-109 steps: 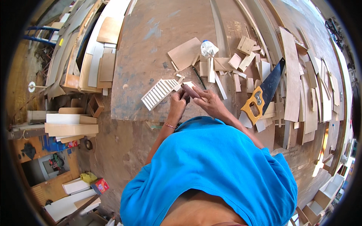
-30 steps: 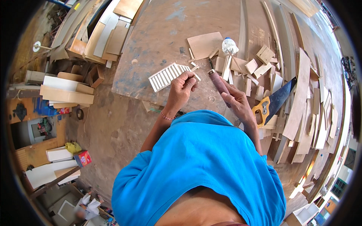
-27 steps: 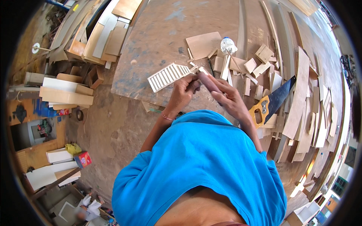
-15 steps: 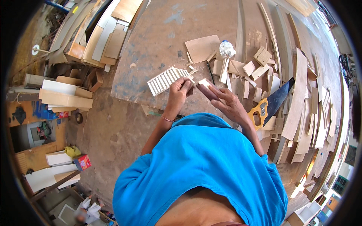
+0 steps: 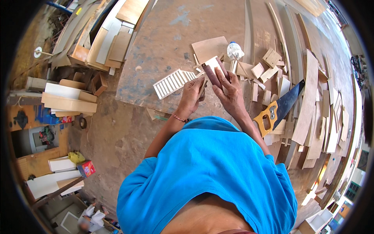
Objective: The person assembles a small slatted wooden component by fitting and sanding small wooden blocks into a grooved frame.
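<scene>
My right hand [image 5: 230, 95] grips a sanding block [image 5: 210, 74], a pale piece of wood with dark reddish-brown sandpaper wrapped round its sides. Its fingers lie over the block, above the workbench. Close by on the left, my left hand [image 5: 190, 96] is closed on a small thin wooden piece [image 5: 202, 88], mostly hidden by the fingers. Beyond that hand a small slatted wooden panel [image 5: 174, 83] lies flat on the bench. A thin square board [image 5: 210, 48] lies farther back, and a clear plastic bottle [image 5: 234, 50] with a blue cap is right of it.
Wood offcuts [image 5: 269, 74] crowd the workbench [image 5: 156, 43] on the right. A handsaw [image 5: 269, 117] with a yellow handle lies among them, next to long strips [image 5: 306, 101]. Stacked boards [image 5: 70, 99] stand off the bench's left side. A person [image 5: 91, 220] is at the lower left.
My right hand has moved up and tilted the sanding block, so more of its pale wood shows. My left hand has shifted slightly right and down, and its wooden piece now points upward.
</scene>
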Demonstrator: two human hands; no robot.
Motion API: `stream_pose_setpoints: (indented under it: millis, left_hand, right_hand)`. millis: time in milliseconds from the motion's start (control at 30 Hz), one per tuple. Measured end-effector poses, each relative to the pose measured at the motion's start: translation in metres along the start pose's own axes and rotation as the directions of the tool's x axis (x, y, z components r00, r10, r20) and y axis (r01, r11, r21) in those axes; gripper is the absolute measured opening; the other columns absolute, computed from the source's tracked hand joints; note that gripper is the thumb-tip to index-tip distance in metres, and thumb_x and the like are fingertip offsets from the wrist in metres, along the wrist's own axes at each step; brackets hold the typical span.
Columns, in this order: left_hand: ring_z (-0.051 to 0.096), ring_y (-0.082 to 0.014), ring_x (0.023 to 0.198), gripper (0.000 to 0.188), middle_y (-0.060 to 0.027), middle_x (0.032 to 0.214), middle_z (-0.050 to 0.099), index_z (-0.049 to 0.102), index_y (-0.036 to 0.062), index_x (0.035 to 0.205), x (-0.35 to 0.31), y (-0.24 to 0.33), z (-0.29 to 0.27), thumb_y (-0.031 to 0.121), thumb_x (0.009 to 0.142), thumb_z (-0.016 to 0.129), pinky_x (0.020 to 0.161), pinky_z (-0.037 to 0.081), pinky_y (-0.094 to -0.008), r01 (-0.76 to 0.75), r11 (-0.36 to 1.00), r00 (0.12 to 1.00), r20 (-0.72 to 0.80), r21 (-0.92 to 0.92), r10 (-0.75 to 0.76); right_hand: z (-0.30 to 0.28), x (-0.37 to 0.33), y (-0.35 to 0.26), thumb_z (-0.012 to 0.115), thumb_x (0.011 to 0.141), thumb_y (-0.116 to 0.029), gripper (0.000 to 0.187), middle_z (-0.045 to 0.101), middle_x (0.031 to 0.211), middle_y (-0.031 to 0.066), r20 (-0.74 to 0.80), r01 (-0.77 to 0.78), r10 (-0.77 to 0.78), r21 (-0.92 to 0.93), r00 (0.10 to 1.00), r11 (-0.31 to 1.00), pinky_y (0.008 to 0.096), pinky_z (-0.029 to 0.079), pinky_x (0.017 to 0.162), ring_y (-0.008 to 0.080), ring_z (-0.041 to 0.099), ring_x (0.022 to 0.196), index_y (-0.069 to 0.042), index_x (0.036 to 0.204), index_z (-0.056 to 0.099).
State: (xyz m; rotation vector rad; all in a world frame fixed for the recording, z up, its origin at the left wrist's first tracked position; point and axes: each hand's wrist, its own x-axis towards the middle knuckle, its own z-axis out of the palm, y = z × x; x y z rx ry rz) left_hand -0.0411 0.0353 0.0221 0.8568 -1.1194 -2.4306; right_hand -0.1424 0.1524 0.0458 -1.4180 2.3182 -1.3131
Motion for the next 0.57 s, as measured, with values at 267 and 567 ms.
stream_pose_setpoints:
  millis: [267,567]
  left_hand:
    - [0.060,-0.0179,0.076,0.025,-0.0100,0.088,0.059,0.055,-0.0022,0.099,0.008,-0.014,0.001,0.017,0.085,0.046,0.067,0.052,-0.0274,0.011,0.951,0.998,-0.062,-0.308,-0.031]
    - [0.062,-0.0170,0.076,0.032,-0.0128,0.086,0.060,0.052,-0.0028,0.100,0.019,-0.020,-0.003,0.024,0.082,0.055,0.061,0.053,-0.0229,0.015,0.887,0.995,-0.084,-0.462,-0.060]
  right_hand:
    - [0.013,-0.026,-0.007,0.069,0.065,-0.013,0.055,0.042,0.116,0.0227,0.105,0.217,-0.202,-0.161,0.974,0.963,0.0437,0.041,0.083,0.0354,0.048,0.100,-0.015,0.118,0.053]
    - [0.030,-0.032,0.010,0.072,0.061,-0.015,0.062,0.043,0.118,0.0246,0.091,0.196,-0.184,-0.148,0.979,0.969,0.0456,0.042,0.085,0.0368,0.048,0.104,-0.017,0.120,0.053]
